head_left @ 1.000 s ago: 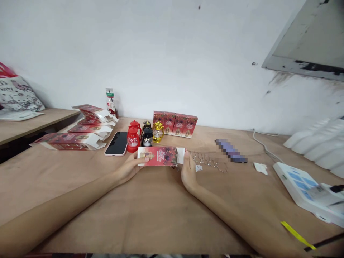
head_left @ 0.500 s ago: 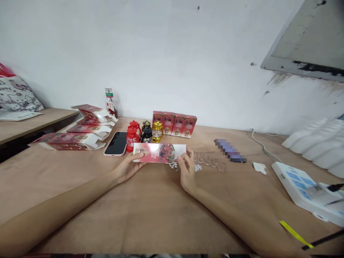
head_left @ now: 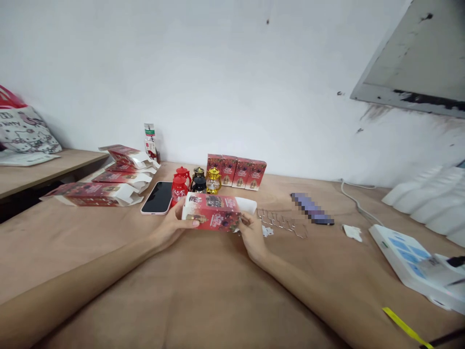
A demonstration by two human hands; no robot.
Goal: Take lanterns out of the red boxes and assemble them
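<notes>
A red printed cardboard box lies on its side in the air above the table, held between both hands. Round its left end my left hand is closed, thumb on the front face. At the right end my right hand pinches the edge by a raised white flap. Just behind the box stand small toy lanterns: red ones, a black one, a bronze-topped one and a gold one. The box partly hides the front lanterns.
Several closed red boxes stand by the wall. Flattened open boxes lie left, beside a phone. Wire handles, a purple phone-like object, a crumpled tissue and a white power strip lie right.
The flat carton has been squared into a box shape, with its top and front faces now showing. Its right-end flap stands up, and my right hand has shifted slightly lower.
</notes>
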